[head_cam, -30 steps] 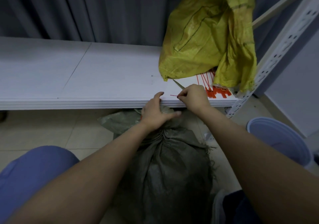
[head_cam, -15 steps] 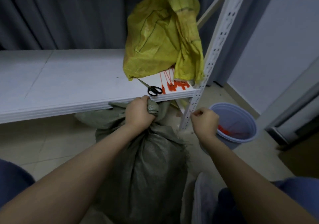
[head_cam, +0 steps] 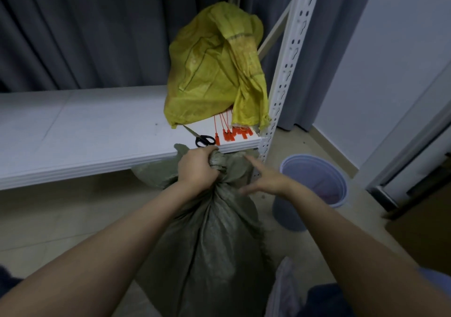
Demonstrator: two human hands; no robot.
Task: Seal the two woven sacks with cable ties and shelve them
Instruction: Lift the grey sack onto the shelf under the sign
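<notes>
**White shelf [head_cam: 97, 126] holds one sack; the other stands on the floor**

We look down at a long white shelf with a perforated upright at its right end. Below its front edge, on the tiled floor, stands the grey-green woven sack [head_cam: 207, 255], full, its neck gathered into a bunch. The yellow woven sack [head_cam: 207, 77] sits slumped on the shelf's right end. We see no tie on it, so we judge it unsealed. A blue bin [head_cam: 314, 182] stands on the floor to the right.

Our left hand [head_cam: 197, 168] is clenched round the grey-green sack's bunched neck. Our right hand [head_cam: 266, 180] is spread, fingers straight, holding nothing, just beside that neck. Whether a tie circles the neck we cannot tell, because the left hand hides it.

Black scissors [head_cam: 205, 140] and a bundle of orange cable ties [head_cam: 231, 135] lie on the shelf just in front of the yellow sack. We judge that shelving the grey-green sack and tying the yellow one are left.
</notes>
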